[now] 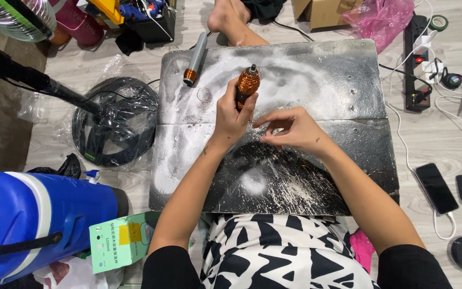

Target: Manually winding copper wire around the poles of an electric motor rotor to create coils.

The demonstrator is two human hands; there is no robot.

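**Copper-wound coil held upright over a dusty black slab**

The left hand [231,119] was wrapped around the lower part of a copper-wound coil [247,84], fingers curled tight about it and the thumb pressed along its side. The coil stood nearly upright above the slab, its glossy orange windings bulging into a barrel shape, with a dark stub at the top. The right hand [290,130] hovered just beside it, forefinger and thumb drawn close as if pinching something very fine; whether a strand lay between them could not be told. The other fingers were loosely bent.

Both hands worked over a black board [348,155], a flat rectangular slab with a seam across its middle, its matte surface smeared with white powder in swirls and scratched streaks. On the far left part of the board lay a grey metal rod [195,55], smooth and cylindrical, with a short band of copper winding at its near end.

To the left on the pale wood-grain floor sat a round black fan base [114,124] in crinkled clear plastic, and nearer, a shiny blue plastic jug [33,219]. To the right lay a dark smartphone [436,188] on a white cable, and a black power strip [417,64] stood further off
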